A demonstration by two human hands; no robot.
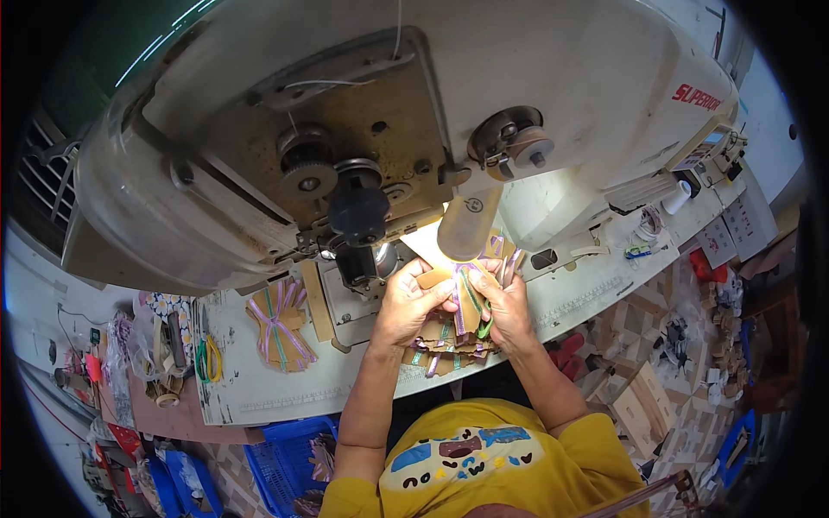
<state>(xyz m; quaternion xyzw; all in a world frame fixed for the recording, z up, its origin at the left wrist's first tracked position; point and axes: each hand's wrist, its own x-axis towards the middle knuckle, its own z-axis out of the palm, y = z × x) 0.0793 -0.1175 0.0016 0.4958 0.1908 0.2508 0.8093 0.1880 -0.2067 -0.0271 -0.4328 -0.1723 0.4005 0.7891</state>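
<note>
Under the head of a large sewing machine (596,78), both my hands hold a tan piece with purple and green ribbon strips (467,304). My left hand (404,306) pinches its left side between thumb and fingers. My right hand (509,309) is closed on its right side. A small pair of scissors (506,273) also sits in my right hand, its metal tips pointing up and a green handle showing below; the fingers hide part of it. Just below my hands lies a stack of similar ribboned pieces (442,361) near the table's front edge.
Left on the white table (250,388) lie more ribboned pieces (278,332) and yellow-green scissors (208,358). A control panel (704,148) and a white thread cone (678,198) are at the far right. Blue baskets (289,457) stand below left, a cardboard box (643,410) below right.
</note>
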